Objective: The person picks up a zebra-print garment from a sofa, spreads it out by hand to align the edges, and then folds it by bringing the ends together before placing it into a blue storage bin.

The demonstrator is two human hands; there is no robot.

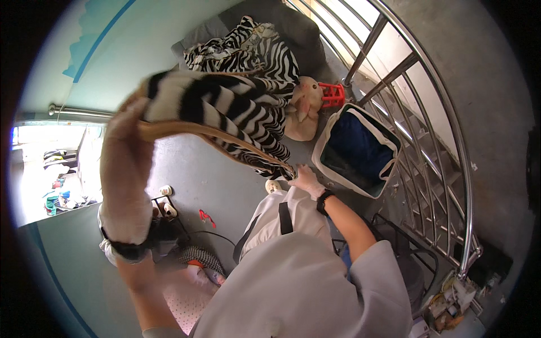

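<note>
A black-and-white zebra-striped fleece cloth with tan edging (236,103) is stretched between my two gloved hands. My left hand (129,122), raised high and slightly blurred, grips one end of the tan edge. Low down by my knees, my right hand (305,181) pinches another part of the edge. The cloth droops between them, and its far part joins or overlaps a zebra-striped heap (249,50) lying on dark grey fabric; which of the two I cannot tell. Beyond my right hand is a cream plush animal (305,110) beside a red plastic basket-like piece (333,95).
A white-rimmed bin with dark blue fabric (357,145) stands on the right, beside a curved steel railing (460,139) with stairs behind. Red scraps (207,219) lie on the floor. A dotted pink cloth (188,302) is at lower left, a box of scraps (450,306) at lower right.
</note>
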